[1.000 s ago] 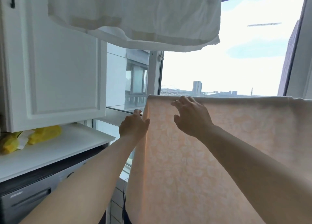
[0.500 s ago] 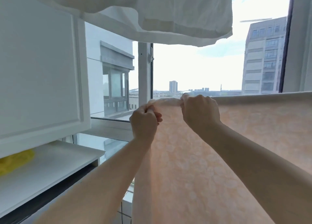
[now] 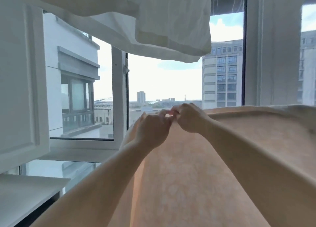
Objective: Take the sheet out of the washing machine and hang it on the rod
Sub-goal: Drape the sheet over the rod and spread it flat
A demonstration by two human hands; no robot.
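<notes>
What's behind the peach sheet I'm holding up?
Above the sheet edge: window, sky, buildings. Both hands, left and right, pinch its top corner. Everything lower behind it is covered.

One head-worn wide view faces forward, close behind raised arms, toward the window (image 3: pixel 164 83).

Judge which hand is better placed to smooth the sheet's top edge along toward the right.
Right, probably. The right hand pinches the sheet at its top corner beside the left hand, and the draped edge runs off to its side.
</notes>
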